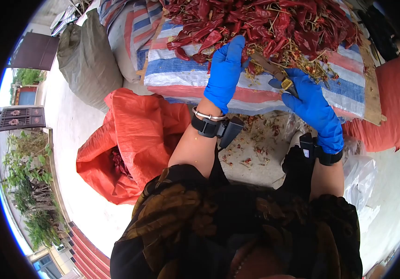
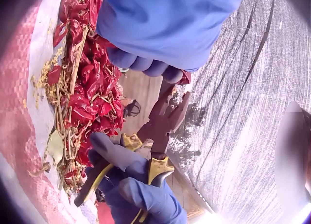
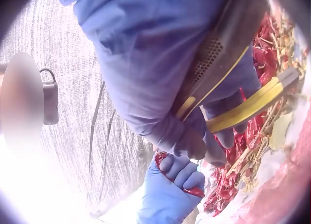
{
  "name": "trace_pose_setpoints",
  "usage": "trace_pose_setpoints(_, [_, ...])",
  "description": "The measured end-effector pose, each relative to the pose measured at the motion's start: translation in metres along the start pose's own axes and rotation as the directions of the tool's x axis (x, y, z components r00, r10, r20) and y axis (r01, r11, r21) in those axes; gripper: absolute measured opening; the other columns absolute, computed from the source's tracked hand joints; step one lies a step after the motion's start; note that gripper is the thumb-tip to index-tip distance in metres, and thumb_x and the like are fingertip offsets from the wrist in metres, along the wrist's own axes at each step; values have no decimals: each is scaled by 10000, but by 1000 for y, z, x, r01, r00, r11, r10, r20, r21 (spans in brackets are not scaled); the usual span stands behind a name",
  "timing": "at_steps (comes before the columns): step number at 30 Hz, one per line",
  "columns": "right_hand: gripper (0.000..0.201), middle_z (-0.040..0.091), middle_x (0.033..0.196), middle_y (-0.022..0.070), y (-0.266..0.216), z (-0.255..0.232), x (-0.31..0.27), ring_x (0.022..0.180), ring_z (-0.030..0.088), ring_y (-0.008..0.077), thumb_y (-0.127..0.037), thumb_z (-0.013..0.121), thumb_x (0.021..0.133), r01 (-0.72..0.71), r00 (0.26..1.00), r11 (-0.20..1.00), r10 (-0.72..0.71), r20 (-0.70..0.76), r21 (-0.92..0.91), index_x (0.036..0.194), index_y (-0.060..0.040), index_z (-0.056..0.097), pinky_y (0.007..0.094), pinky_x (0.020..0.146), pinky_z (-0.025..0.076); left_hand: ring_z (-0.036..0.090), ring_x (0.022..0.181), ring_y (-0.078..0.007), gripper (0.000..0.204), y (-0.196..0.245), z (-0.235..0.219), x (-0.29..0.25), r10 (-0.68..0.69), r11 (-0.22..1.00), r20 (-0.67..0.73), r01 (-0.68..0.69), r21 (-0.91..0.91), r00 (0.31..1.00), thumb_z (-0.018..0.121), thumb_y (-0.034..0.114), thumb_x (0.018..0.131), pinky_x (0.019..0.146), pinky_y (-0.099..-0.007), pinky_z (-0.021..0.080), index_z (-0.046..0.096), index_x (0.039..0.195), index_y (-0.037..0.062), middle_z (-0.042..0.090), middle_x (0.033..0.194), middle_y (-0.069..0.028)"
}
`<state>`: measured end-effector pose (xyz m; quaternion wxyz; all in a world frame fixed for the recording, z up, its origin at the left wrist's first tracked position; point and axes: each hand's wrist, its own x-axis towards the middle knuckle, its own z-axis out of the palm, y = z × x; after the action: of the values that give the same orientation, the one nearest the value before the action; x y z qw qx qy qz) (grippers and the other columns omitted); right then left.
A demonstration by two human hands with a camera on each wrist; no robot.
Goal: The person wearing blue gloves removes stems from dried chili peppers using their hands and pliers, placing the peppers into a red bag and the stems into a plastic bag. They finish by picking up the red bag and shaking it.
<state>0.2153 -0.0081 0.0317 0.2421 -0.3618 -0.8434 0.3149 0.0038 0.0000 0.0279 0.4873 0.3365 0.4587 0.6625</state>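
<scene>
Both hands wear blue gloves. My left hand (image 1: 225,74) curls its fingers round a dried red chili (image 3: 195,191), whose ends poke out of the fist. In my right hand (image 1: 310,95) I grip pliers (image 2: 159,129) with yellow-and-dark handles. In the left wrist view their jaws are slightly parted, with the tips close below the left fingers and the end of the chili. Just beyond the hands, a heap of dried red chilies (image 1: 255,23) lies on a striped woven sheet (image 1: 176,67). Loose stems and seeds (image 1: 302,60) gather at the heap's near edge.
An orange-red sack (image 1: 137,121) gapes at the left, with chilies inside. Behind it stands a full grey-green sack (image 1: 88,65). Another red sack (image 1: 397,102) is at the right, beyond the board's edge (image 1: 373,93). Clear plastic (image 1: 360,179) and scattered scraps (image 1: 248,144) lie below.
</scene>
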Motion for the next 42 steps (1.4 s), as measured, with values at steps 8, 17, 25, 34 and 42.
trace_pose_setpoints(8, [316, 542, 1017, 191, -2, 3, -2, 904, 536, 348, -129, 622, 731, 82, 975, 984, -112, -192, -157, 1000, 14, 539, 384, 782, 437, 403, 603, -34, 235, -4, -5, 5, 107, 974, 148, -134, 184, 983, 585, 275, 856, 548, -221, 378, 634, 789, 55, 505, 639, 61])
trace_pose_setpoints(17, [306, 591, 785, 141, -21, 3, 4, 699, 581, 282, -236, 668, 739, -94, 985, 925, 33, -170, -369, 879, 19, 570, 355, 643, 448, 455, 586, -57, 229, -5, -10, 7, 132, 955, 212, -182, 236, 968, 589, 278, 849, 545, -224, 411, 632, 830, 54, 529, 645, 32])
trace_pose_setpoints(25, [325, 527, 587, 110, -23, 11, 5, 583, 547, 159, -279, 668, 765, -360, 929, 742, 341, 145, 565, 777, 28, 564, 285, 569, 420, 539, 673, -61, 216, 5, -4, -4, -111, 994, 18, 110, 7, 994, 572, 266, 847, 571, -244, 478, 593, 962, 84, 547, 703, 5])
trace_pose_setpoints(34, [398, 572, 824, 176, -16, 7, 2, 747, 559, 344, -298, 650, 761, 55, 969, 984, -93, -230, -169, 931, 47, 548, 388, 669, 450, 483, 625, -53, 190, 12, 4, -6, -152, 988, -8, 152, 1, 988, 582, 271, 842, 606, -236, 468, 621, 859, 85, 524, 748, 12])
trace_pose_setpoints(42, [383, 574, 754, 160, -17, 10, -4, 672, 557, 320, -309, 674, 731, -49, 982, 865, -49, -180, -500, 886, 22, 560, 379, 611, 441, 449, 582, -43, 264, 16, -4, 1, -81, 873, 297, -77, 482, 951, 598, 313, 838, 592, -212, 447, 633, 780, 58, 523, 653, 48])
